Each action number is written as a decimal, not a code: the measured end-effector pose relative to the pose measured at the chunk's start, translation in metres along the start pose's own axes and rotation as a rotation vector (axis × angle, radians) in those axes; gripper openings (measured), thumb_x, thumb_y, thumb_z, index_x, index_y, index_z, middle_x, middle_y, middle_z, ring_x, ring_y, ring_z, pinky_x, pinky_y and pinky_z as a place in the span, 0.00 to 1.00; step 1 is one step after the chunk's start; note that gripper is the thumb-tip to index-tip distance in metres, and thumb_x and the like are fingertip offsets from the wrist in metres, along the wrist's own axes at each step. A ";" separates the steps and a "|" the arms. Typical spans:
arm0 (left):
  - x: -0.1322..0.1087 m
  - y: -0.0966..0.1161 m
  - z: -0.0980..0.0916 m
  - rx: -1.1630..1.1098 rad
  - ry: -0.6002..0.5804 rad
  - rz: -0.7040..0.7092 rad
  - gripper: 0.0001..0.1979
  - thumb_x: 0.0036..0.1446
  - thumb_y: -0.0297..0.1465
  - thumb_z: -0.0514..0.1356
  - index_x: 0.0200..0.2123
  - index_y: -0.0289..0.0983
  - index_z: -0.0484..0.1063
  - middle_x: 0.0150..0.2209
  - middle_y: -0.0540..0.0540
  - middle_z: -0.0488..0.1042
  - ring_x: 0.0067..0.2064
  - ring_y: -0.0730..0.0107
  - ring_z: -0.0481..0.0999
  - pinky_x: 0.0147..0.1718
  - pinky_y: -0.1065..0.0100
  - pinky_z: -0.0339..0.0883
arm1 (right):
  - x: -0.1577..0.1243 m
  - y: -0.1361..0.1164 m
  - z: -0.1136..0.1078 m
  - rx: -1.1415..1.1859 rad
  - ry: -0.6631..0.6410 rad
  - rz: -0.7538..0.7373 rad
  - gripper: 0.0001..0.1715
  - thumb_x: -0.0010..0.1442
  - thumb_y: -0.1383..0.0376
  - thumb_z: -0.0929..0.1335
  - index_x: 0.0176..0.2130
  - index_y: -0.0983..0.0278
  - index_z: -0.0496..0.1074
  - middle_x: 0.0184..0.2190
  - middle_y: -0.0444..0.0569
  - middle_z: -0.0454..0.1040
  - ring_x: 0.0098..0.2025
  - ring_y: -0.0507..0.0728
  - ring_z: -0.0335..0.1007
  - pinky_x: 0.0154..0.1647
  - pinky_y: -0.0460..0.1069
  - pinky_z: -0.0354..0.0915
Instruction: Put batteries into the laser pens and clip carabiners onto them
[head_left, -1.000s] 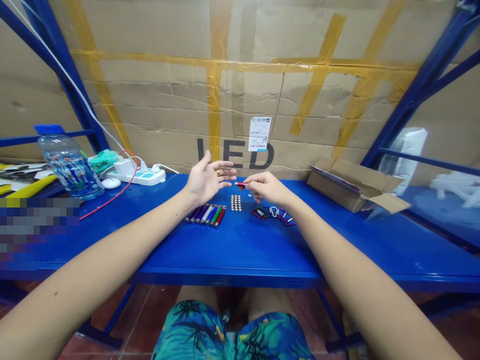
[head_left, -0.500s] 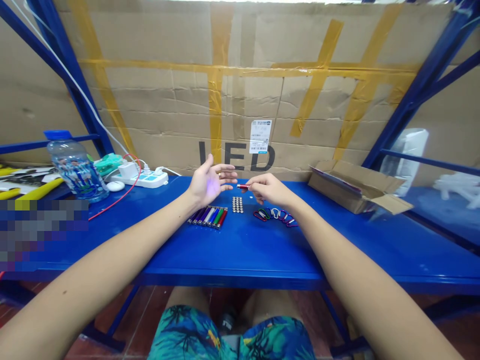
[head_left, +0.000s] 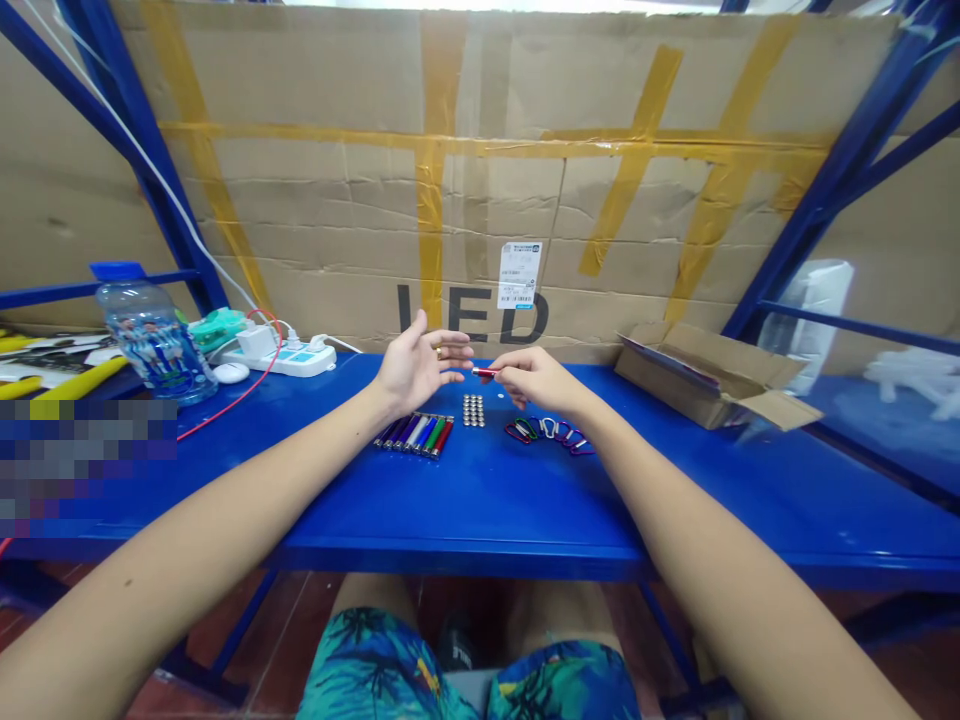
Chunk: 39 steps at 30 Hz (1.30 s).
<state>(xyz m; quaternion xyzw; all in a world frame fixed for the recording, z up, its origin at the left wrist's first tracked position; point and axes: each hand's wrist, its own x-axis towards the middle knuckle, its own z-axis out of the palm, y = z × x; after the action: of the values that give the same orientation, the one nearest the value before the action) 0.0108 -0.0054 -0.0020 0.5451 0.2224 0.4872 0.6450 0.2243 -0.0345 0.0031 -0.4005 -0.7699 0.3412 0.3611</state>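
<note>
Blue table [head_left: 487, 500] first: painted metal, smooth, a soft gloss catching the light. Behind it the cardboard wall [head_left: 337, 200], matt, creased and rough, crossed by yellow tape [head_left: 431, 200] with a slick sheen, and a white paper label [head_left: 519, 273] stuck flat. The little red torch [head_left: 485, 372] in the right hand [head_left: 536, 380] looks like coloured metal, satin-bright. The row of torches [head_left: 416, 434] has the same metallic finish. Button cells [head_left: 472, 409]: bare, shiny silver metal. Carabiners [head_left: 547, 432], glossy coloured metal. Water bottle [head_left: 154, 345], clear smooth plastic. Power strip [head_left: 289, 357], white glossy plastic. Open box [head_left: 705, 375], dull brown cardboard. Shorts [head_left: 375, 670], printed cloth, matt.
</note>
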 end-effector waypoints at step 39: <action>0.000 0.001 0.001 0.011 -0.016 -0.012 0.34 0.61 0.57 0.48 0.41 0.34 0.76 0.39 0.35 0.80 0.44 0.51 0.78 0.40 0.56 0.71 | 0.000 -0.004 -0.002 -0.195 0.160 -0.080 0.13 0.53 0.63 0.64 0.27 0.67 0.75 0.17 0.42 0.63 0.22 0.51 0.57 0.26 0.48 0.53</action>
<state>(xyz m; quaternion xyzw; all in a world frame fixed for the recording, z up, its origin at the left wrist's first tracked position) 0.0110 -0.0060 -0.0012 0.5513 0.2229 0.4777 0.6467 0.2243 -0.0360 0.0069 -0.4287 -0.7837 0.2170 0.3937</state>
